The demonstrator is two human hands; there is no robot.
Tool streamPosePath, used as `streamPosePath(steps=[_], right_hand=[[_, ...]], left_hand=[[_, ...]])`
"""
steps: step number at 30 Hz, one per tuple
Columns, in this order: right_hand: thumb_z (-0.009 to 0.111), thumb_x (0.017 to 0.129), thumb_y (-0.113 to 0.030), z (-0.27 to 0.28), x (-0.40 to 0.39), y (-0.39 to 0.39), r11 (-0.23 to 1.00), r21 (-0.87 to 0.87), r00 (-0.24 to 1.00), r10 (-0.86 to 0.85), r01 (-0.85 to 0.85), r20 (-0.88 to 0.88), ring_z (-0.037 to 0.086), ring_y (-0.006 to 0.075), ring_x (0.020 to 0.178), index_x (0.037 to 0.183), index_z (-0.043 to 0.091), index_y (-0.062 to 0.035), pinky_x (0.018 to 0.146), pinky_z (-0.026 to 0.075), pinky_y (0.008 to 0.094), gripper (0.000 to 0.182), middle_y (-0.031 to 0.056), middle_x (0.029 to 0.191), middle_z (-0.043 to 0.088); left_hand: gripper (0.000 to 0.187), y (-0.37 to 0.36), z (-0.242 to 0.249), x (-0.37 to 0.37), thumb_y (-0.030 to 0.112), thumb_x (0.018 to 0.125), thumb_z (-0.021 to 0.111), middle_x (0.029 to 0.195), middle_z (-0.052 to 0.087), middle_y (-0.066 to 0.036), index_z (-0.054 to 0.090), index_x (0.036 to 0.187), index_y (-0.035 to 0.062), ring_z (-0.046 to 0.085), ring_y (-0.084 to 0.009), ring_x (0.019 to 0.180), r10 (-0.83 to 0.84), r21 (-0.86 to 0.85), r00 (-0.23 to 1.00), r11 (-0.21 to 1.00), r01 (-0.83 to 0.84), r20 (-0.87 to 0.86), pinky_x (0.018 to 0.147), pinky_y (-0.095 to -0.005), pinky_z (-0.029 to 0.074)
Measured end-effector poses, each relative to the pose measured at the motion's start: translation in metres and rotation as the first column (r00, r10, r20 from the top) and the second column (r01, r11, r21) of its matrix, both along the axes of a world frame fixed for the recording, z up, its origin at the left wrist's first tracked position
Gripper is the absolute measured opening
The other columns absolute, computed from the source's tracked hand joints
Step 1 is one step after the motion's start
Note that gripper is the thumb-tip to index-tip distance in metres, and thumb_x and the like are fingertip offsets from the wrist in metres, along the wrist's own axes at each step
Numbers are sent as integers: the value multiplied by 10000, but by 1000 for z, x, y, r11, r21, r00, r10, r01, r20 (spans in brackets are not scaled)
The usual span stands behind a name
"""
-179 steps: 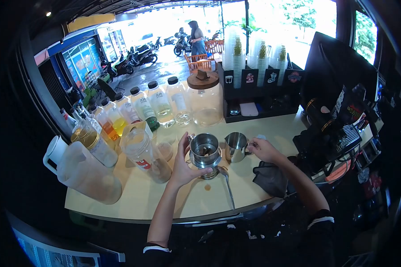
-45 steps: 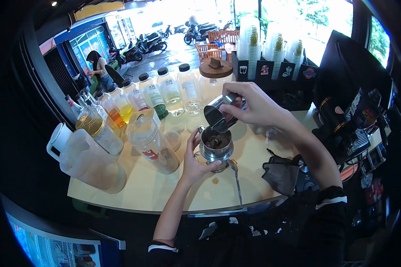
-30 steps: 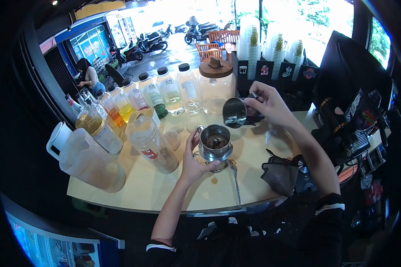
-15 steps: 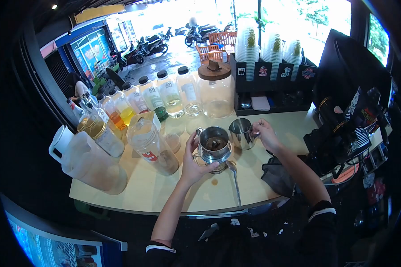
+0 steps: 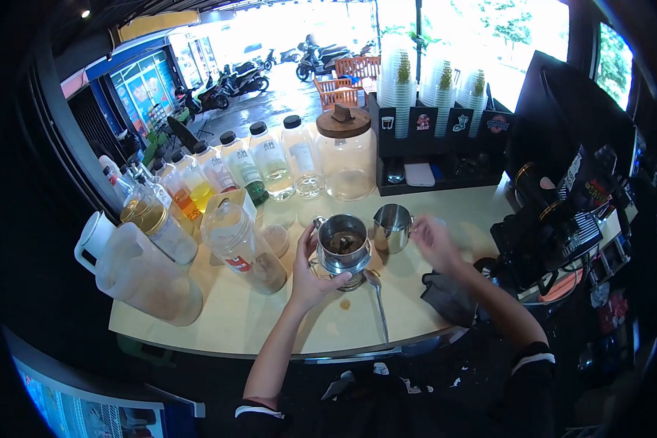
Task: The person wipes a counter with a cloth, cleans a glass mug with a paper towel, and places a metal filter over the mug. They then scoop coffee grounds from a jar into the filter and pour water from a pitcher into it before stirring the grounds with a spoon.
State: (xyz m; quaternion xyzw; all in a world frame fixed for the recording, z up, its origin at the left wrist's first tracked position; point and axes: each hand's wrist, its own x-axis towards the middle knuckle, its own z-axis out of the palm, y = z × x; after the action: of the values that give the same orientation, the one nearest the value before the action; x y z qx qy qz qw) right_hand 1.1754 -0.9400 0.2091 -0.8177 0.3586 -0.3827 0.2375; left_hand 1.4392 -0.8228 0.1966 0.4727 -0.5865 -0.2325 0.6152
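Observation:
My left hand [image 5: 312, 281] is wrapped round the side of a metal drip filter [image 5: 343, 252], with dark wet grounds visible inside it. The filter rests on a vessel on the table. To its right stands a steel pitcher [image 5: 392, 230], upright. My right hand [image 5: 434, 244] is beside the pitcher's handle, its fingers slightly blurred; whether they touch the handle cannot be made out. A long spoon [image 5: 379, 306] lies to the right of the filter, and a small brown spot [image 5: 345, 304] is on the table in front.
Clear canister [image 5: 244, 252], pitcher jug [image 5: 150, 281] and bottles [image 5: 272, 160] line the left and back. A big lidded jar [image 5: 347, 168] and cup rack [image 5: 445, 157] stand behind. A dark cloth [image 5: 449, 296] and black machine [image 5: 547, 226] are at right.
The view has shifted slightly. My right hand's fingers have loosened at the pitcher's handle, and the hand has moved a little. My left hand still holds the filter.

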Motion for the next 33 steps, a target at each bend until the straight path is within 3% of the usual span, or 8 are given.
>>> streamPosePath(steps=[3, 5, 10, 15, 19, 24, 27, 33], right_hand=[[545, 883, -110, 17, 4, 54, 906, 310, 798, 406, -288, -446, 582, 184, 708, 1170, 543, -101, 625, 479, 342, 288, 63, 802, 563], [530, 852, -87, -18, 9, 68, 840, -18, 736, 466, -543, -491, 623, 251, 770, 1250, 525, -121, 683, 512, 394, 399, 92, 844, 585], [525, 816, -63, -17, 20, 84, 821, 68, 560, 445, -567, -699, 625, 283, 842, 1189, 547, -117, 714, 517, 412, 377, 96, 882, 585], [537, 850, -119, -24, 14, 81, 812, 99, 658, 531, -575, -533, 605, 339, 840, 955, 508, -52, 715, 495, 427, 128, 140, 911, 559], [531, 894, -127, -8, 2, 82, 823, 148, 772, 567, -549, -289, 591, 328, 796, 991, 509, -41, 688, 485, 392, 132, 151, 895, 545], [490, 964, -153, 21, -17, 71, 935, 258, 968, 219, -244, 123, 570, 148, 719, 1049, 490, -13, 657, 473, 289, 164, 100, 833, 583], [452, 978, -134, 50, -18, 62, 963, 46, 877, 220, -264, 427, 550, 96, 716, 1029, 500, 3, 664, 480, 266, 154, 80, 829, 599], [477, 952, -76, 110, 21, 72, 910, -298, 914, 354, -289, 197, 606, 166, 745, 993, 538, 1, 653, 484, 296, 107, 110, 872, 623]], left_hand=[[1114, 0, -3, -1, 326, 558, 859, 1293, 476, -177, 229, 1430, 39, 476, -281, 1209, 9, -11, 1000, 1000, -9, 1, 1070, -421, 325], [1108, -1, -3, -1, 321, 560, 858, 1291, 478, -175, 231, 1429, 38, 477, -279, 1207, 3, -24, 1000, 1000, -3, -18, 1071, -419, 324], [1107, -1, -4, 0, 306, 556, 860, 1292, 478, -172, 233, 1428, 38, 473, -280, 1213, 16, -35, 1000, 999, -16, 7, 1074, -416, 320], [1100, 0, 1, -3, 291, 557, 860, 1301, 471, -169, 234, 1425, 37, 458, -279, 1230, 9, -49, 1000, 999, -9, 4, 1075, -415, 319], [1096, 0, 1, -2, 287, 560, 860, 1310, 461, -168, 233, 1424, 39, 452, -279, 1235, 0, -47, 1000, 999, 1, 12, 1076, -416, 318], [1109, 1, -2, 1, 299, 555, 864, 1314, 456, -169, 229, 1429, 47, 455, -280, 1232, 29, -11, 999, 1000, -29, 29, 1078, -418, 319], [1121, 1, -3, 1, 313, 552, 868, 1314, 456, -171, 225, 1433, 53, 457, -281, 1230, 17, -17, 1000, 1000, -17, 23, 1077, -417, 323], [1138, -1, -5, 1, 335, 540, 874, 1316, 459, -170, 228, 1434, 54, 457, -276, 1234, 17, -4, 1000, 1000, -17, 7, 1074, -418, 325]])
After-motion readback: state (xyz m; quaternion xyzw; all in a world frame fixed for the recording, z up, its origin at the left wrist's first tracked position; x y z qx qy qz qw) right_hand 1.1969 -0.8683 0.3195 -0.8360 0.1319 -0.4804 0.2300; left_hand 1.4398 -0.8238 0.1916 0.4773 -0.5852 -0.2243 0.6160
